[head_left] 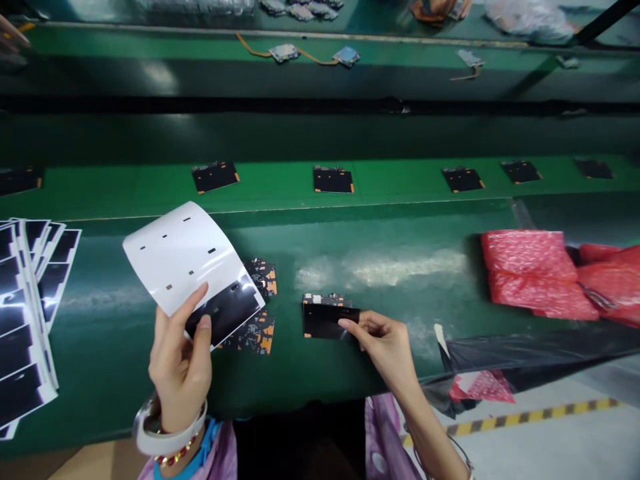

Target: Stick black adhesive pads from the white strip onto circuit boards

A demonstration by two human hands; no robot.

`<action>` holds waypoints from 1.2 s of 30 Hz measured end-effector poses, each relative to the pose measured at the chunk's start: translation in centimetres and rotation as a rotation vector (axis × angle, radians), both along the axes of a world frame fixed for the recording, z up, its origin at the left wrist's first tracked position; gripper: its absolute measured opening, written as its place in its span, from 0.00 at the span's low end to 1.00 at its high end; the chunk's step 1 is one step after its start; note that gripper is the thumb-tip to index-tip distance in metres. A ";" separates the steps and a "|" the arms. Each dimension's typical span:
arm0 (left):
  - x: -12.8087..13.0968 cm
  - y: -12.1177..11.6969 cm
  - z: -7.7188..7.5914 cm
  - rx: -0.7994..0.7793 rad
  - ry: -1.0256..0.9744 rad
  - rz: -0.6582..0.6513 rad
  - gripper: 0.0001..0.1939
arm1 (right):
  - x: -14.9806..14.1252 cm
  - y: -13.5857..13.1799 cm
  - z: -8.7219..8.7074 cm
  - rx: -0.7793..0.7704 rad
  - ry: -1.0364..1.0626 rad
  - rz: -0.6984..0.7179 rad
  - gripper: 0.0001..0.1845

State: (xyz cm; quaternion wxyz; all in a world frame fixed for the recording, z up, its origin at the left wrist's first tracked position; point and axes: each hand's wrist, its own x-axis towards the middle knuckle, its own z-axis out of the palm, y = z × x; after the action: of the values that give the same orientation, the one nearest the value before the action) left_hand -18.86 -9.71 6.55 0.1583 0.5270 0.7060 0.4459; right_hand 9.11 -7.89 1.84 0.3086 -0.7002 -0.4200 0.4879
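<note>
**Film pinched over a board, sheet covering two more**

Our right hand (383,340) pinches the right end of a black film (325,323), which lies over a board (315,299) on the green bench (380,240); the board's far edge, with its connectors, shows beyond it. Our left hand (183,360) grips a white sheet (187,253) between thumb and fingers, with one black panel at its lower end. That sheet gets in the way — it hides parts of two loose boards (255,337) just right of the hand.

Further left we have a fanned pile of sheets (30,320) with black panels. Beyond the bench, six dark panels (334,180) sit spaced along the belt (280,187), and small modules (284,53) lie on the ledge above. Red bubble wrap (533,273) is at the right, with black plastic (530,348) nearer us, over the bench edge.

As for writing — any print on the boards is too small for us to read.
</note>
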 end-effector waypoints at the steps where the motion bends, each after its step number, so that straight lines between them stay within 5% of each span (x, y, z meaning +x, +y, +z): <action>1: 0.0 0.0 0.0 0.001 -0.003 0.006 0.24 | 0.0 0.0 0.0 -0.003 0.001 -0.001 0.29; 25: -0.3 -0.4 -0.4 -0.011 -0.004 0.012 0.27 | 0.4 -0.4 -0.9 0.022 -0.102 0.028 0.27; 30: -0.2 -0.2 -0.1 -0.006 -0.018 0.043 0.24 | -0.1 -0.7 -0.9 0.166 -0.346 0.142 0.30; 36: -0.7 -0.3 0.0 0.007 0.004 0.058 0.25 | 0.7 1.6 0.3 0.243 -0.879 0.497 0.39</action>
State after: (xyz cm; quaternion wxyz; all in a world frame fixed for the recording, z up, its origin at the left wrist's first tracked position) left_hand -19.52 -10.03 6.59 0.1420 0.5078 0.7196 0.4518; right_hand 9.76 -6.29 2.18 0.0572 -0.6773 -0.7171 0.1541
